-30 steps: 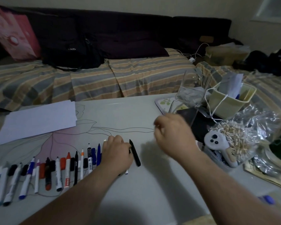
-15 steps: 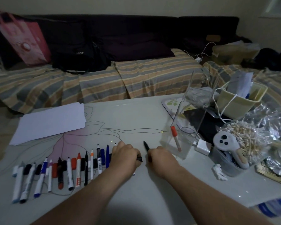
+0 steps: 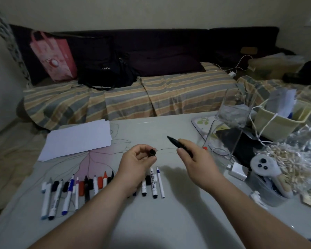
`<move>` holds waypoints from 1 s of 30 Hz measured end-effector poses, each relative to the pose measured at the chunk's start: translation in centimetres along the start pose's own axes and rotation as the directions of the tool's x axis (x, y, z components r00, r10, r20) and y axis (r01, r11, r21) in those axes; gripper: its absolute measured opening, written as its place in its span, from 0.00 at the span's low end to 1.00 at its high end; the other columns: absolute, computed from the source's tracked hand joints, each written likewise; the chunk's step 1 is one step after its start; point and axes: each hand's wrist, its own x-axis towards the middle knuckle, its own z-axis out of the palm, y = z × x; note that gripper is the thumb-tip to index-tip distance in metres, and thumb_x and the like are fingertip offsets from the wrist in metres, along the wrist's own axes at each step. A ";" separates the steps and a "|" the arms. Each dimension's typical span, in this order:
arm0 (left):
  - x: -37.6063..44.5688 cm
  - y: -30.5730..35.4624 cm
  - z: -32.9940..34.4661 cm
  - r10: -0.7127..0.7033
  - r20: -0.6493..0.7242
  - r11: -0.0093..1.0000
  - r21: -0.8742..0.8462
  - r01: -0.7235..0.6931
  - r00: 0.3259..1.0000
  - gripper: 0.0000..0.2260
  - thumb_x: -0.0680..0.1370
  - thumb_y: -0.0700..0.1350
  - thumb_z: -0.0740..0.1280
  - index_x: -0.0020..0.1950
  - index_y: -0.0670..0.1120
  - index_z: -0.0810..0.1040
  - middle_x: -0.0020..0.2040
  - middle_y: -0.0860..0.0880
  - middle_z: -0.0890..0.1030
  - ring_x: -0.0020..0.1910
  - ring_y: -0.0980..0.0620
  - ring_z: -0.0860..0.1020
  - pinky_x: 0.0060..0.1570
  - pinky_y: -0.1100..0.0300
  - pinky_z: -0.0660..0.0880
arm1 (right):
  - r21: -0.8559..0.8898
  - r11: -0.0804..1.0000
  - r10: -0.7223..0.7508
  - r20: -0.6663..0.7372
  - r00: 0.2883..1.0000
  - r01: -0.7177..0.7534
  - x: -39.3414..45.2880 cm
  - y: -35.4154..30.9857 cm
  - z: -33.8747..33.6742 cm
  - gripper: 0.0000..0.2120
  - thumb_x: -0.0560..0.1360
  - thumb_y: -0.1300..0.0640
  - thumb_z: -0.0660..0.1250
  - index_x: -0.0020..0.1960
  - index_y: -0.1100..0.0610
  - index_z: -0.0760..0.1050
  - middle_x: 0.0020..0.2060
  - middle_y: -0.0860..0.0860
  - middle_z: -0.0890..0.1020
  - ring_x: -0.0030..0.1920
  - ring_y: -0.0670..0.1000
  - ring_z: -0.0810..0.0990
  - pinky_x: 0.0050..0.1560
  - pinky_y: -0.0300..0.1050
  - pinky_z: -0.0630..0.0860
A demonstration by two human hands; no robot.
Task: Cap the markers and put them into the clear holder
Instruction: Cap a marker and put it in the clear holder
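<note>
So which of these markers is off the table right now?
The black marker in the right hand, tip uncapped and pointing up-left. Its cap is in the left hand. The others lie in a row on the table.

Both hands are now lifted off the table, up from where they sat low by the marker row half a second ago. Right hand (image 3: 196, 164) has picked up the black marker (image 3: 180, 145) that lay flat between the hands; it's now raised, bare tip pointing up and away to the left. Left hand (image 3: 136, 162) now pinches a black cap (image 3: 152, 152), open end facing the right hand, held apart from the tip. Markers that the left hand covered now show just right of its wrist.
</note>
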 end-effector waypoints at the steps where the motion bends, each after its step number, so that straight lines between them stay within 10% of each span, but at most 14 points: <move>1: -0.2 0.2 -0.2 0.006 0.002 1.000 -0.009 -0.006 1.000 0.10 0.75 0.30 0.71 0.49 0.45 0.81 0.52 0.48 0.87 0.54 0.52 0.84 0.56 0.59 0.79 | -0.063 0.996 -0.066 -0.022 0.998 0.065 0.0 -0.3 -0.3 0.09 0.81 0.47 0.62 0.59 0.38 0.74 0.38 0.43 0.78 0.42 0.43 0.76 0.52 0.52 0.73; 20: -3.0 2.6 -1.2 0.309 0.168 0.773 0.530 -0.350 0.936 0.09 0.79 0.46 0.70 0.57 0.59 0.82 0.48 0.58 0.83 0.49 0.59 0.79 0.49 0.65 0.74 | -0.520 0.811 -0.314 0.001 0.949 0.269 -0.9 -3.5 -0.2 0.16 0.78 0.38 0.56 0.51 0.43 0.80 0.39 0.44 0.79 0.41 0.52 0.75 0.38 0.48 0.73; 30: -3.7 2.3 0.3 0.263 0.165 0.855 0.417 -0.309 0.951 0.07 0.82 0.51 0.57 0.55 0.55 0.74 0.46 0.48 0.81 0.47 0.47 0.79 0.51 0.42 0.76 | -0.441 0.855 -0.314 -0.018 0.949 0.274 -1.6 -4.6 -0.7 0.14 0.79 0.38 0.59 0.52 0.41 0.81 0.37 0.44 0.80 0.38 0.47 0.80 0.33 0.44 0.61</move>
